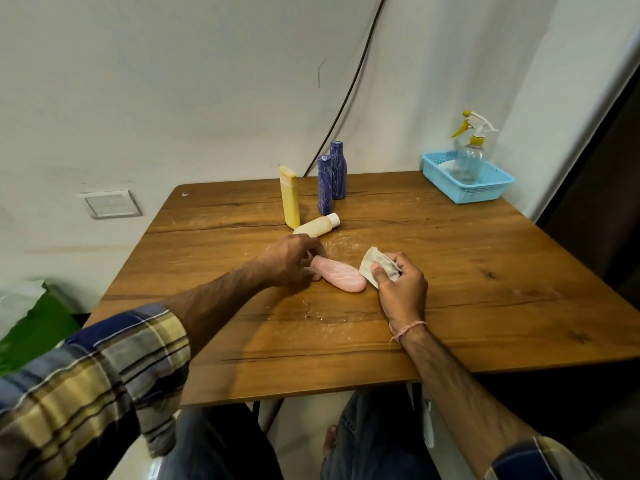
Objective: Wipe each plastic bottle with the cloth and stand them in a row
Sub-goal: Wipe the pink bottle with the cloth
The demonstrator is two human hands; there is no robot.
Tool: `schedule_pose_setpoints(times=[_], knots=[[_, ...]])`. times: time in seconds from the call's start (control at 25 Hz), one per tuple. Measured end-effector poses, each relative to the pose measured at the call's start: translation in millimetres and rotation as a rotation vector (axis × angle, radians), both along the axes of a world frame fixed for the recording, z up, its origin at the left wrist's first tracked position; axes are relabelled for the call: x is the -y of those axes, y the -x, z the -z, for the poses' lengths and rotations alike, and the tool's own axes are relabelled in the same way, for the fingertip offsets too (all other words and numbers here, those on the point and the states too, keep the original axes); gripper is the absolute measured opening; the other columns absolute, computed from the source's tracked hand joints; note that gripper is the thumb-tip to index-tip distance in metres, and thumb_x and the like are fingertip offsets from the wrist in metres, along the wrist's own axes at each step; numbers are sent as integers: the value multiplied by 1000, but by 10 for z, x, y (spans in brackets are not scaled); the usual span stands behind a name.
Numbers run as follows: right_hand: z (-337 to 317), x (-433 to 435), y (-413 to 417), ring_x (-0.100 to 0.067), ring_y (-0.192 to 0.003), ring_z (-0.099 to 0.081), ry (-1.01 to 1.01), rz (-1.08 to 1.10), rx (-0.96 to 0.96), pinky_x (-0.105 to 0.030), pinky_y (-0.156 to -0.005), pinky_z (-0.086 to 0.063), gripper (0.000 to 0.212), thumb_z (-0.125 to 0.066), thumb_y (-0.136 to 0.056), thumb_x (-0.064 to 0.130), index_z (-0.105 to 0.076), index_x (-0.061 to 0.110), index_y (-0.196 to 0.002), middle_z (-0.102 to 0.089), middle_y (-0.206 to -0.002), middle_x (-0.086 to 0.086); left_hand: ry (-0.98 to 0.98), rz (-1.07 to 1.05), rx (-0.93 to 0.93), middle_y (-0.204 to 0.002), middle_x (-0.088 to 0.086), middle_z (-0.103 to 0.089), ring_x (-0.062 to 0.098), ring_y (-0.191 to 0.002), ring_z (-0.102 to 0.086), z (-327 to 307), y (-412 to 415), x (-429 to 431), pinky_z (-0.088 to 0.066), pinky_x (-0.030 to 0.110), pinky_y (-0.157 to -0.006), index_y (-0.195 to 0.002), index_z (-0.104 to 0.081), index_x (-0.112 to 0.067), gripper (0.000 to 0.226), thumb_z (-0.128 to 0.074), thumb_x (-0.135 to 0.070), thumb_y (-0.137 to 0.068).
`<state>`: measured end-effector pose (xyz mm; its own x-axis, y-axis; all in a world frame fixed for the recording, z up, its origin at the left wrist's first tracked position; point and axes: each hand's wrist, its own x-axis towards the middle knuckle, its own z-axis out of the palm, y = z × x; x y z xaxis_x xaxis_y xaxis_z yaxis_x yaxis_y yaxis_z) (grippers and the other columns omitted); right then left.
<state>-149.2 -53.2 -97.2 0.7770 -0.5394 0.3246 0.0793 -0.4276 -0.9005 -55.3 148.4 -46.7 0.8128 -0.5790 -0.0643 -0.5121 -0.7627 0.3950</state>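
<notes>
Pink bottle (341,277), smooth oval plastic w/ white streaks, is laid flat at frame ctr; its left end is gripped by left hand (291,261), fingers curled; crumpled off-white cloth (375,268) is pinched in right hand (401,285) just beside; other bottles (290,199) are grouped above ctr; scuffed wood-grain table (485,271); white wall (173,81).

- Your pink bottle (341,278) lies on its side in front of you, one end gripped by your left hand (289,263), the other end pointing at the cloth.
- Your cloth (375,268) is pale and crumpled, bunched in your right hand (401,289) just beside the pink bottle.
- The cream bottle (317,226), white-capped, lies on its side just beyond your left hand.
- The tall yellow bottle (290,199) stands upright, just behind the cream one.
- The near blue bottle (325,185) and the far blue bottle (338,169) stand upright, close together, to its right.
</notes>
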Motion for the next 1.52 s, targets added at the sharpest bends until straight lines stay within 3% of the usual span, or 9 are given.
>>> schedule_pose_setpoints(times=[0.16, 0.28, 0.4, 0.52, 0.64, 1.04, 1.2, 1.36, 1.52], knots=[[2, 9, 113, -15, -100, -62, 165, 76, 67, -14, -78, -43, 24, -74, -82, 3, -69, 15, -103, -67, -109, -2, 262, -249, -40, -95, -11, -65, 6, -86, -62, 164, 415, -116, -50, 18, -66, -107, -62, -29, 35, -82, -38, -80], [-19, 3, 243, -12, -94, -60, 287, 51, 113, 0, -74, -38, 27, -73, -80, -3, -70, 14, -100, -63, -107, -2, 438, -375, -45, -87, -10, -67, 4, -78, -63, 229, 762, -133, -47, 15, -61, -106, -62, -28, 35, -83, -35, -79], [19, 53, 326, -13, -88, -58, 451, -30, 151, -13, -74, -48, 24, -72, -80, -6, -74, 11, -97, -58, -99, -2, 566, -466, -100, -85, -8, -67, 6, -78, -63, 290, 1030, -120, -48, 18, -61, -102, -61, -29, 36, -85, -31, -77], [93, 85, 349, -17, -85, -58, 589, -90, 98, -31, -72, -54, 27, -69, -77, -8, -76, 11, -96, -56, -93, -2, 581, -484, -67, -88, -10, -68, 5, -82, -63, 385, 1207, -154, -53, 20, -66, -99, -64, -30, 35, -88, -31, -73], [98, 47, 342, -20, -83, -59, 655, -154, 68, -37, -71, -56, 29, -66, -77, -6, -77, 8, -99, -57, -89, -4, 622, -471, -34, -89, -13, -69, 1, -85, -64, 445, 1251, -225, -53, 15, -71, -99, -69, -31, 34, -89, -27, -71], [90, 57, 569, -17, -80, -62, 709, -359, 207, -33, -69, -55, 23, -71, -79, -6, -79, 8, -95, -63, -87, -3, 640, -460, -36, -87, -10, -71, 3, -81, -65, 484, 1144, -237, -43, 5, -63, -103, -73, -29, 35, -88, -20, -72], [62, 48, 549, -16, -80, -63, 658, -259, 148, -36, -70, -56, 22, -70, -80, -4, -80, 8, -96, -64, -88, -4, 619, -456, -36, -87, -7, -70, 4, -79, -63, 478, 1138, -225, -43, 6, -60, -102, -72, -29, 35, -88, -19, -73], [88, 11, 599, -18, -85, -61, 749, -362, 184, -31, -73, -54, 25, -68, -79, -5, -79, 8, -97, -63, -88, -5, 629, -460, -34, -85, -5, -70, 8, -79, -65, 468, 1141, -216, -45, 4, -60, -101, -72, -26, 35, -88, -15, -72], [96, 16, 557, -20, -83, -61, 719, -294, 164, -36, -73, -55, 27, -67, -78, -7, -79, 7, -98, -63, -87, -6, 637, -470, -22, -86, -7, -71, 10, -79, -65, 475, 1145, -215, -49, 10, -64, -98, -72, -29, 34, -90, -22, -70]])
